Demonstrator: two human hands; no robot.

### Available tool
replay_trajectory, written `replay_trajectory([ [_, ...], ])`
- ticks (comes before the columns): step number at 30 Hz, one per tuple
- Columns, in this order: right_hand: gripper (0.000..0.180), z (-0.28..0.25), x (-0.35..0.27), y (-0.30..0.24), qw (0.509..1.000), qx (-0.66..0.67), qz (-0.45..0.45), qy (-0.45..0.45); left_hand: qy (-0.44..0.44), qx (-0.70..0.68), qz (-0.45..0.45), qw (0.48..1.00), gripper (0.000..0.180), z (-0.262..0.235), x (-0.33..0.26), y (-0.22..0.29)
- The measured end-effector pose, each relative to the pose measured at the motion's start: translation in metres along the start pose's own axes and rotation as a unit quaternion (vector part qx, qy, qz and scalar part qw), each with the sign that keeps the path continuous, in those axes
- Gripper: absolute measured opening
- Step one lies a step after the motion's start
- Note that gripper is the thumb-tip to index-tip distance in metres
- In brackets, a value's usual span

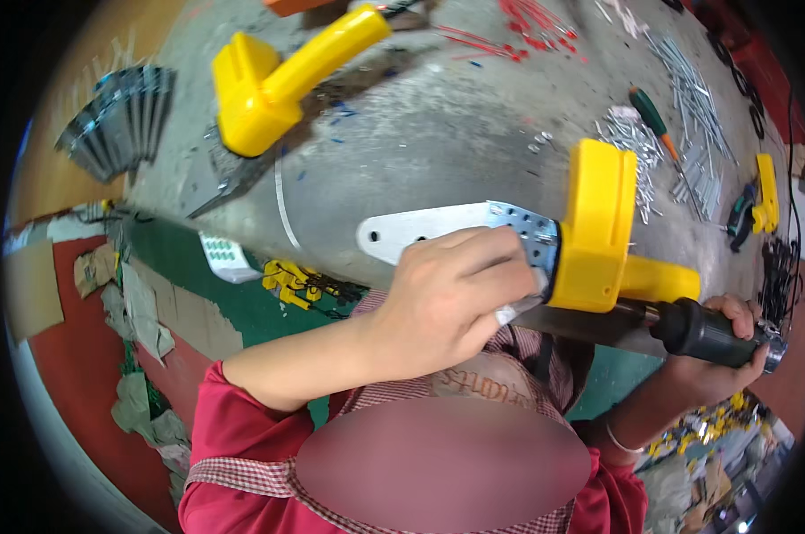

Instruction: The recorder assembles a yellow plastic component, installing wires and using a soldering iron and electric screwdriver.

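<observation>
My left hand (463, 289) is closed around a flat metal plate (386, 233) with round holes and a blue perforated end. That end meets a yellow plastic housing (594, 227) with a yellow handle (659, 278), lying on the grey worktable (376, 169). My right hand (732, 343) grips a black power screwdriver (700, 332), its shaft reaching toward the underside of the housing and handle. Whether its tip touches a screw is hidden. A similar yellow housing with a handle (327, 55) lies farther off at the left.
Loose screws (632, 138) and long metal pins (700, 98) lie at the right beside a green-orange screwdriver (653, 117). Red ties (536, 27) are at the back. Dark strips (122, 116) fan out at far left. Yellow parts (300, 283) lie below the table edge.
</observation>
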State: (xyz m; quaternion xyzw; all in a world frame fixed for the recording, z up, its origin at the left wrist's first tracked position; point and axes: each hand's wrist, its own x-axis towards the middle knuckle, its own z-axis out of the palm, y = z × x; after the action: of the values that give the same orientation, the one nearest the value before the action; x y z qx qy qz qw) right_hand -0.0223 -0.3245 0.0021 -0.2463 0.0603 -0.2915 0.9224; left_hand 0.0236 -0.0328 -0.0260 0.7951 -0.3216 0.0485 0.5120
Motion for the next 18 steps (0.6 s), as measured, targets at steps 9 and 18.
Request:
replay_trajectory([
  [9,0.037,-0.041,0.028,-0.081,0.688,-0.703,-0.13,0.124,0.391,0.241,-0.213,0.862,0.026,-0.102,-0.124,-0.015],
  [18,0.018,0.156,-0.111,0.172,0.564,-0.549,-0.038,-0.615,0.41,-0.261,-0.392,0.781,0.086,-0.144,-0.166,-0.029],
])
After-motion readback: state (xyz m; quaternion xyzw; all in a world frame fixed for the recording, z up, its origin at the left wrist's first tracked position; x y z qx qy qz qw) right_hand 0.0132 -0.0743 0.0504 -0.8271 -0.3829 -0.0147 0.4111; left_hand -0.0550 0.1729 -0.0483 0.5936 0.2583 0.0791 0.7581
